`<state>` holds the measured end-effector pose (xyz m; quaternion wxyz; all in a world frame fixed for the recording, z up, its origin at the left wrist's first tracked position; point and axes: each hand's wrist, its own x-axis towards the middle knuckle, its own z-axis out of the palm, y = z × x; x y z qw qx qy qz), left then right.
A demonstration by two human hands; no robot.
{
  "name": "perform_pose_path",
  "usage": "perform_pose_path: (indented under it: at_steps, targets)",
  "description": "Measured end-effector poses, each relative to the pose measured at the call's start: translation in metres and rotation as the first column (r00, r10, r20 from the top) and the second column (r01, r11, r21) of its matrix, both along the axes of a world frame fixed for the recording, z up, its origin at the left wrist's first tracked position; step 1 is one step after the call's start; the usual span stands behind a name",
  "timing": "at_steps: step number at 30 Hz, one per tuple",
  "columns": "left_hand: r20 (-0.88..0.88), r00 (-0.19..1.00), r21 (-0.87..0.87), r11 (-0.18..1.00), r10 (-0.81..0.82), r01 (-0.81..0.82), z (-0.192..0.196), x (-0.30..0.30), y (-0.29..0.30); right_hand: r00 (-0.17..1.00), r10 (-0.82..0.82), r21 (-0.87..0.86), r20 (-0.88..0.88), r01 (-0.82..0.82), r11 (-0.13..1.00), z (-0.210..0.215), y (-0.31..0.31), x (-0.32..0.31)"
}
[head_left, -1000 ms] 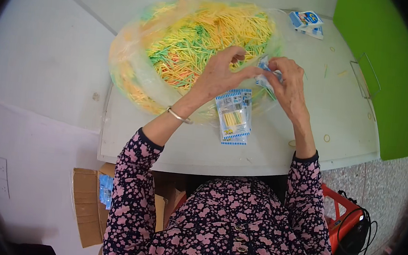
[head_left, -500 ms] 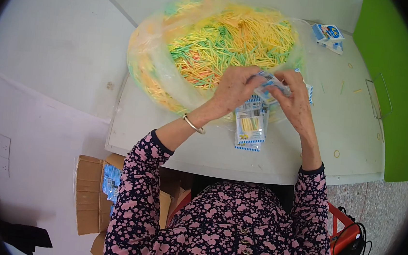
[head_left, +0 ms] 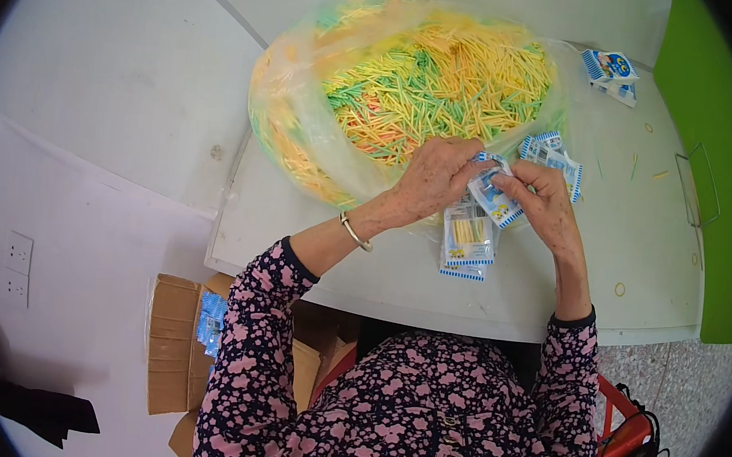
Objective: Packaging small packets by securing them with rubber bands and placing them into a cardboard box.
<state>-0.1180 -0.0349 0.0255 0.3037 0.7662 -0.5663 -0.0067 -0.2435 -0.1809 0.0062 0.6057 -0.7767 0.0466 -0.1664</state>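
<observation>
Between my two hands is a small blue-and-white plastic packet. My left hand pinches its upper end, and my right hand grips its right side with thumb and fingers. Just below, on the table, lies a small stack of similar packets, the top one showing yellow sticks through a clear window. More packets lie beyond my right hand, partly hidden by it. Behind my hands a big clear plastic bag stands open, full of thin yellow, green and orange sticks.
Packets lie at the table's far right, by a green panel with a wire handle. Rubber bands and stray sticks dot the right side. A cardboard box with blue packets stands below the table's left edge.
The packet in my hands has turned, its printed face now plainer to see and hanging lower. My right fingers have shifted along it. The whole view has slid slightly.
</observation>
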Motion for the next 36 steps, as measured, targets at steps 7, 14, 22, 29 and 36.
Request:
perform_pose_path:
  at_steps: [7,14,22,29,36]
  targets:
    - [0.123,0.987,-0.023,0.994,0.106,-0.104,0.002,0.125,0.038,0.995,-0.094,0.076,0.024,0.092,0.993,-0.013,-0.015,0.000]
    - [0.503,0.853,0.209,0.938,0.139,-0.276,0.009,0.193,0.132,0.989,-0.140,0.187,0.040,0.130,0.974,-0.010,-0.011,0.001]
    - [0.674,0.734,0.302,0.877,0.081,-0.374,0.016,0.195,0.131,0.993,-0.121,0.152,0.013,0.118,0.981,-0.008,-0.009,0.002]
    - [0.772,0.617,0.439,0.830,-0.152,-0.345,0.016,0.204,0.116,0.990,-0.136,0.123,0.027,0.131,0.984,-0.012,-0.008,0.004]
    - [0.681,0.727,0.353,0.909,-0.088,-0.221,-0.004,0.216,0.113,0.989,-0.145,0.121,0.014,0.142,0.982,-0.014,-0.011,0.003]
